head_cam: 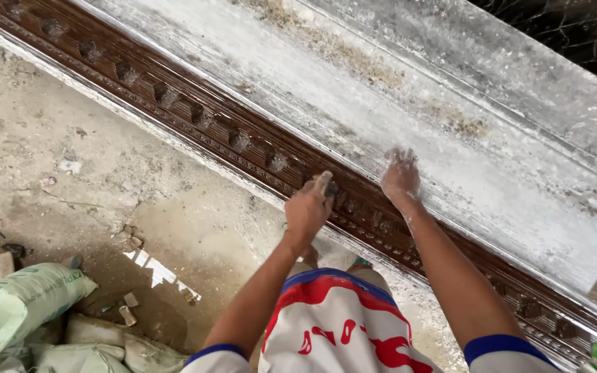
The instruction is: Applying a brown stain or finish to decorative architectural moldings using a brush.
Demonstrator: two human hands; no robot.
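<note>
A long dark brown moulded form (195,114) with carved ribs and square tooth blocks runs diagonally from upper left to lower right. Beside it lies a wide flat surface (381,103) coated in white plaster. My left hand (307,209) is closed around a small tool with a pale handle (323,182), its tip pressed into the brown form's toothed band. My right hand (401,177), dusted white, rests with fingers spread on the near edge of the plaster-coated surface, just above the brown form.
The concrete floor (70,152) is dusty, with a wet patch and small rubble (129,307) at lower left. Several pale green filled sacks (15,304) lie in the bottom left corner. A net (575,27) hangs at the upper right.
</note>
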